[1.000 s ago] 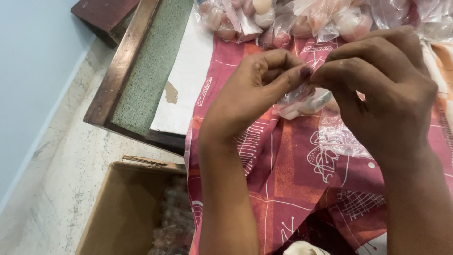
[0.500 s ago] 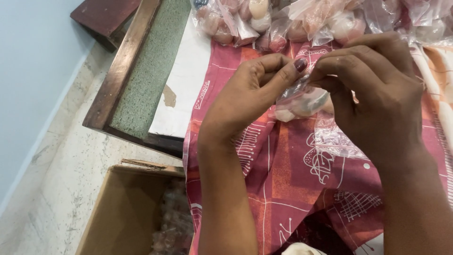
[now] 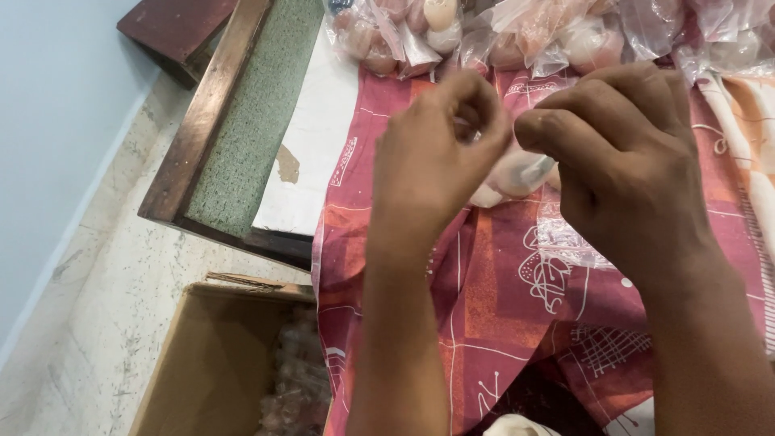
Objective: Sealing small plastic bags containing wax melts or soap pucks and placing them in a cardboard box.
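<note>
From the head camera, the surface (image 3: 311, 173) showed as a white top with a chipped brown patch, set in a dark wood frame (image 3: 206, 121) beside a green felt-like strip (image 3: 250, 113). A red patterned cloth (image 3: 517, 323) with white line drawings lay draped over its near edge and hung down in front. Along the far side of the cloth lay a row of clear bags (image 3: 517, 32) holding pale, rounded pieces.

The left hand (image 3: 432, 165) and the right hand (image 3: 626, 161) were raised together above the cloth. Between them sat a small clear pouch (image 3: 517, 173) with a pale rounded thing inside. Each hand's grip was closed, fingers pinched at the pouch's top edge, though the exact contact points were partly hidden behind the knuckles, so the pinch is probable rather than certain.

Below the surface, a speckled pale stone floor (image 3: 105, 266) ran to a light blue wall (image 3: 56, 105) on the left. An open cardboard box (image 3: 210, 363) stood on the floor, just beside the hanging cloth, with more filled clear pouches inside it.
</note>
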